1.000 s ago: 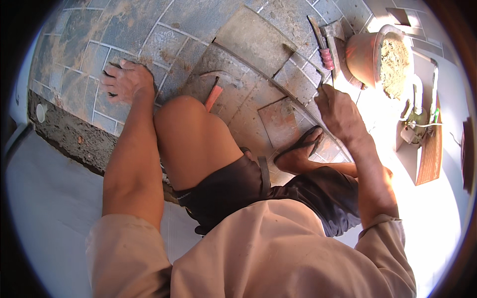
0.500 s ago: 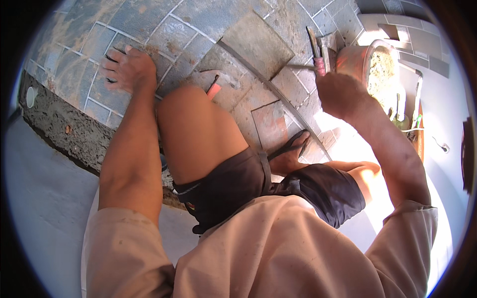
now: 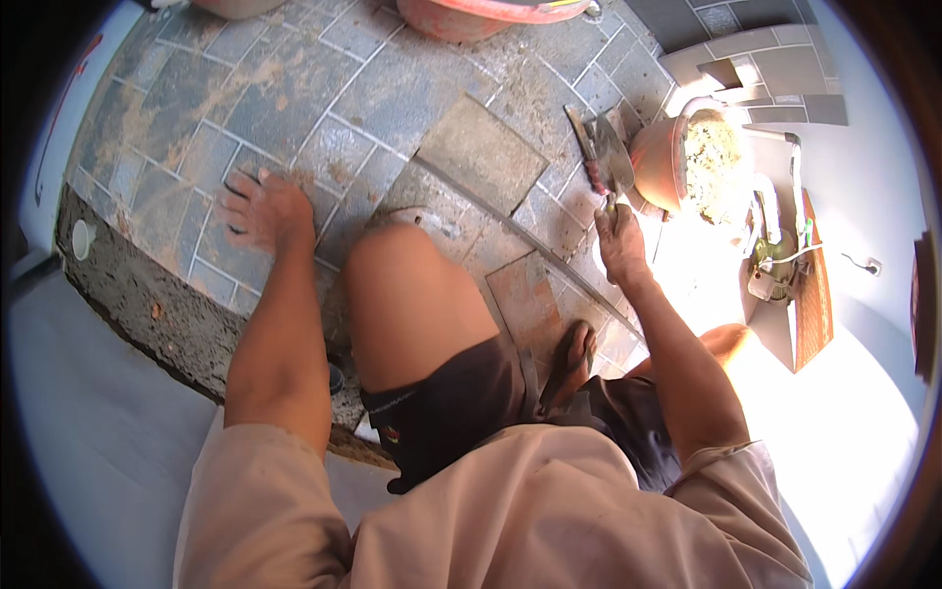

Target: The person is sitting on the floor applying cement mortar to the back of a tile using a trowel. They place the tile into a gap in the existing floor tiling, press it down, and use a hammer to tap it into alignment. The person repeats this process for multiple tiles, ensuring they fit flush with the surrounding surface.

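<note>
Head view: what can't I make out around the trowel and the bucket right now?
- Trowel: its handle is hidden inside the right hand, so the grip cannot be judged.
- Orange bucket: its contents are washed out by sun glare.
- Floor right of the bucket: overexposed, nothing readable.
- Tile under the raised knee: covered by the leg.
- Left hand: flat on the tiles; whatever is under the palm is hidden.

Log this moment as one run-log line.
left hand: flat on laid tiles | right hand: gripping trowel | nearby: orange mortar bucket

Tiling site: half-laid stone tiles (image 3: 324,98), mortar tub (image 3: 687,157).
</note>
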`<action>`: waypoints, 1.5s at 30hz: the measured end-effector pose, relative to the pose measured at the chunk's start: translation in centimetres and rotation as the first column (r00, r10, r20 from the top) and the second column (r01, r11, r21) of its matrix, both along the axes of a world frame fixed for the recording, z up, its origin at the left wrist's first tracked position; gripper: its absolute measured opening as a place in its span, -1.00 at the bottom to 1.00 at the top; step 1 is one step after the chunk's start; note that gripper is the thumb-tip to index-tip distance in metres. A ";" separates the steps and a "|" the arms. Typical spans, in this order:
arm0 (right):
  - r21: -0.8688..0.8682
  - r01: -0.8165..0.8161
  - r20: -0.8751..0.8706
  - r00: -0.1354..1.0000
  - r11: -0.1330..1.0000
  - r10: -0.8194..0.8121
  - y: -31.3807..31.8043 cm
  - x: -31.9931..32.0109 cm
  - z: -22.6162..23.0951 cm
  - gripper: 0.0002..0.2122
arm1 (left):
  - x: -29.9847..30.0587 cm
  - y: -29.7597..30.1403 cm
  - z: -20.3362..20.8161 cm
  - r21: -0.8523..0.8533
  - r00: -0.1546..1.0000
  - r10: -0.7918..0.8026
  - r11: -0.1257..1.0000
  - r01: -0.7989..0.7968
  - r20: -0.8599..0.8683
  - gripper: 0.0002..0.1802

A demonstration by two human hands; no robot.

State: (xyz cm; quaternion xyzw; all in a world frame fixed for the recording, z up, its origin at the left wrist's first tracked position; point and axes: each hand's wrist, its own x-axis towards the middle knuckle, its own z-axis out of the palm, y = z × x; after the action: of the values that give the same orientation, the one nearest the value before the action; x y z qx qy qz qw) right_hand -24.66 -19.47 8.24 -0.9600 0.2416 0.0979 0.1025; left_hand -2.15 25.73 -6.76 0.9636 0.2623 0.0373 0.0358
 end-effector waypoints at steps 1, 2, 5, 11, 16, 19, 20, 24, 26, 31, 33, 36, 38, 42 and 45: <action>-0.048 -0.035 0.032 0.999 0.998 0.037 -0.4 -0.4 -1.1 -0.63 | -0.2 0.1 0.5 0.005 0.999 0.009 1.000 -0.009 -0.035 -0.34; -0.011 0.065 0.121 0.991 0.998 -0.063 -0.7 -0.2 -2.2 -0.67 | -0.5 0.1 0.8 0.012 0.997 0.014 1.000 -0.013 -0.078 -0.35; 0.104 0.283 0.352 0.886 0.954 -0.301 -1.3 0.5 -4.6 -0.74 | -0.4 -0.4 0.8 0.030 1.000 0.002 1.000 -0.002 -0.013 -0.35; -0.265 -0.089 0.365 0.912 0.960 0.185 6.2 3.8 -6.2 -0.46 | -0.3 0.2 0.1 0.056 0.999 0.025 0.998 -0.027 0.037 -0.33; -0.262 0.112 0.269 0.962 0.959 -0.039 15.2 9.7 -10.1 -0.38 | 0.1 0.2 -0.2 0.068 0.999 0.040 0.997 -0.040 -0.004 -0.34; -0.006 -0.178 0.328 0.929 0.984 0.170 17.4 10.9 -9.8 -0.39 | -0.2 -0.2 1.0 0.067 0.994 0.073 0.995 -0.067 -0.083 -0.33; 0.018 -0.157 0.350 0.926 0.987 0.141 17.1 11.1 -10.2 -0.39 | 0.0 -0.6 1.3 0.065 0.989 0.092 0.994 -0.085 -0.114 -0.33; 0.250 -0.385 0.412 0.873 0.888 0.262 16.0 11.5 -10.9 -0.40 | 0.1 -0.9 1.6 0.041 0.996 0.056 0.998 -0.053 -0.076 -0.34; 0.283 -0.455 0.428 0.848 0.845 0.313 15.9 12.5 -10.9 -0.40 | -0.1 -0.9 1.9 0.032 0.993 0.071 0.997 -0.068 -0.094 -0.34; 0.079 -0.632 0.362 0.739 0.771 0.568 16.4 13.6 -10.2 -0.37 | -0.1 -1.0 1.8 0.015 0.995 0.070 0.998 -0.069 -0.070 -0.37; 0.408 -0.553 0.373 0.827 0.726 0.421 15.8 12.8 -9.8 -0.37 | -0.2 -0.5 1.8 0.014 0.997 0.070 0.997 -0.069 -0.040 -0.38; 0.282 -0.424 0.453 0.850 0.860 0.270 16.6 13.5 -10.1 -0.47 | -0.3 -0.5 1.1 0.004 0.999 0.042 0.999 -0.043 0.017 -0.39; 0.102 -0.509 0.460 0.786 0.855 0.413 18.9 13.8 -10.3 -0.55 | -0.2 -0.3 1.0 0.002 0.998 0.061 0.998 -0.061 -0.015 -0.38; 0.185 -0.918 0.639 0.384 0.352 0.666 22.7 9.9 -9.5 -0.72 | -0.4 -0.2 -0.2 0.005 0.999 0.037 0.999 -0.037 0.037 -0.38; 0.641 -0.476 0.124 0.838 0.602 0.532 21.4 1.3 -5.5 -0.78 | -0.5 0.5 0.6 -0.056 0.997 0.064 0.997 -0.062 0.038 -0.37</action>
State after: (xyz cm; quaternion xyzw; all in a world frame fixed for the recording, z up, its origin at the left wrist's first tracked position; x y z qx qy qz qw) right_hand -23.37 1.93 2.71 -0.8869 -0.0845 0.2385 0.3865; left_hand -2.68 26.25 -6.20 0.9526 0.2927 0.0503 0.0661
